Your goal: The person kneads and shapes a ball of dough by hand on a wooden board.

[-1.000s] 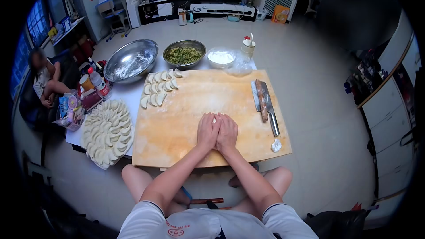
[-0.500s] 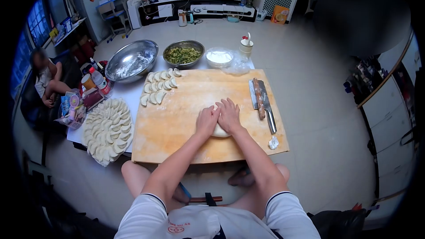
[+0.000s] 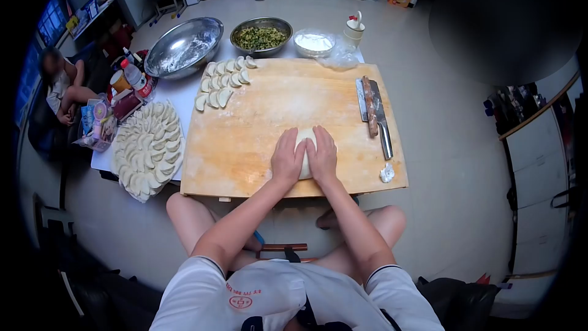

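A pale lump of dough [image 3: 305, 136] lies near the front middle of the floured wooden board [image 3: 245, 141]. My left hand [image 3: 288, 157] presses against its left side and my right hand [image 3: 321, 154] against its right side, both wrapped round it with the fingers pointing away from me. The underside of the dough and my palms are hidden. Crescent dumplings [image 3: 223, 79] sit in rows at the board's back left corner. On the right of the board lie a cleaver [image 3: 384, 129], a rolling pin [image 3: 370, 107] and a small white scrap [image 3: 387, 173].
Behind the board stand a large steel bowl [image 3: 184, 48], a bowl of green filling [image 3: 260, 37], a bowl of flour [image 3: 314, 43] and a cup [image 3: 354, 30]. A tray of dumplings [image 3: 147, 147] is at the left. A person [image 3: 64, 89] sits farther left.
My hands have moved apart to the two sides of the dough, and more of it shows between them. The view has tilted down, so the board appears higher.
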{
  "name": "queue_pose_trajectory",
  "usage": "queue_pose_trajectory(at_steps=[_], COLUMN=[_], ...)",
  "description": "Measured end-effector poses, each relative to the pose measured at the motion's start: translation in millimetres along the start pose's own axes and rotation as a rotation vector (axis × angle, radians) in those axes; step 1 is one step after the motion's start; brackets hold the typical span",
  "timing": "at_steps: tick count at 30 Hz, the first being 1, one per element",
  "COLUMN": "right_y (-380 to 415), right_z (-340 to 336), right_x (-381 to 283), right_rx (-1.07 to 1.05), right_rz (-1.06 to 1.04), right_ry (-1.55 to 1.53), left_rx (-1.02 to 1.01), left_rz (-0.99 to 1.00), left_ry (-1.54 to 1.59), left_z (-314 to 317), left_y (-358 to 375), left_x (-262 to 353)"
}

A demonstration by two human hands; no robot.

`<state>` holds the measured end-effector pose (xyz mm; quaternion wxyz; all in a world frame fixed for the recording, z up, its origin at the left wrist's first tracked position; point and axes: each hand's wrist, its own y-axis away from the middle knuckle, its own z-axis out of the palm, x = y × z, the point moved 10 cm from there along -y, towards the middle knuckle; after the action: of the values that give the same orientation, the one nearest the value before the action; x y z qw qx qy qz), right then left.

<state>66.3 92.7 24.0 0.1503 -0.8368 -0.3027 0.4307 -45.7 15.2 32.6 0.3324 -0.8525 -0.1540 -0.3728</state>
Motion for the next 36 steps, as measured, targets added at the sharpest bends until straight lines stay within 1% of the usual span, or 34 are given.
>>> queue_pose_trajectory(at_steps=[2, 5, 8, 10, 11, 12, 14, 15, 17, 18, 20, 21, 23, 24, 26, 27, 29, 30, 31, 33, 34, 36], right_y=[-16.7, -41.6, -59.2, -64.4, -65.9, -63.4, -51.8, -60.7, -70.8, -71.6, -65.1, -51.0, -17.7, -20.5, -24.3, -23.9, -58.6, -69.7, -75.0, -82.1, -82.1, -69.6], right_z=[0.5, 5.4, 12.7, 16.7, 19.1, 16.9, 17.7, 0.2, -45.2, -55.2, -62.7, -40.4, 8.4, 10.7, 12.2, 16.3, 22.4, 24.5, 25.2, 27.3, 24.7, 13.2], right_x=[13.1, 24.6, 41.4, 43.4, 43.5, 50.5, 63.4, 45.6, -5.2, -22.3, -58.2, -59.7, -47.7, -48.2, -45.8, -34.2, -12.9, 1.0, 12.8, 31.3, 31.1, 25.6], right_rx=[-0.011, -0.071, -0.131, -0.282, -0.360, -0.375, -0.411, -0.306, -0.088, -0.029, 0.091, 0.009, -0.158, -0.141, -0.115, -0.212, -0.380, -0.407, -0.424, -0.452, -0.432, -0.311], right_rz=[0.010, 0.067, 0.154, 0.196, 0.216, 0.302, 0.480, 0.354, 0.110, 0.027, -0.150, -0.144, -0.129, -0.142, -0.170, -0.087, 0.049, 0.109, 0.163, 0.265, 0.238, 0.169], right_ry=[-0.055, -0.080, -0.054, -0.114, -0.144, -0.213, -0.350, -0.242, -0.023, 0.045, 0.178, 0.284, 0.498, 0.501, 0.503, 0.450, 0.340, 0.326, 0.261, 0.127, 0.098, 0.068], left_rx=[-0.085, -0.047, -0.055, -0.214, -0.254, -0.293, -0.222, -0.189, -0.140, -0.115, -0.080, -0.060, 0.022, 0.060, 0.067, 0.048, 0.028, 0.011, -0.002, 0.020, 0.034, 0.036], left_rz=[-0.090, 0.009, -0.111, -0.532, -0.566, -0.614, -0.502, -0.453, -0.420, -0.399, -0.348, -0.323, -0.285, -0.268, -0.220, -0.204, -0.257, -0.293, -0.325, -0.326, -0.324, -0.258], left_ry=[0.032, -0.096, -0.092, 0.409, 0.620, 0.825, 0.595, 0.481, 0.436, 0.417, 0.496, 0.534, 0.501, 0.480, 0.417, 0.379, 0.481, 0.521, 0.559, 0.600, 0.622, 0.527], left_z=[10.9, 22.4, 36.5, 39.7, 48.1, 56.5, 20.4, 7.5, 7.0, 8.2, 5.3, 3.5, -1.0, -3.4, -0.9, 0.5, 1.6, -2.2, -5.4, -5.6, -3.6, 4.4], left_y=[-15.2, -36.9, -49.8, -49.6, -44.4, -38.4, -32.5, -28.2, -22.0, -22.9, -26.4, -27.8, -26.7, -27.1, -27.0, -16.7, -20.7, -19.9, -19.2, -18.0, -18.5, -16.9], left_x=[1.5, -0.5, -19.0, -43.5, -66.0, -88.3, -79.2, -73.5, -71.8, -68.1, -49.2, -41.8, -38.4, -39.2, -53.7, -58.7, -60.6, -58.9, -58.7, -64.5, -69.5, -72.7])
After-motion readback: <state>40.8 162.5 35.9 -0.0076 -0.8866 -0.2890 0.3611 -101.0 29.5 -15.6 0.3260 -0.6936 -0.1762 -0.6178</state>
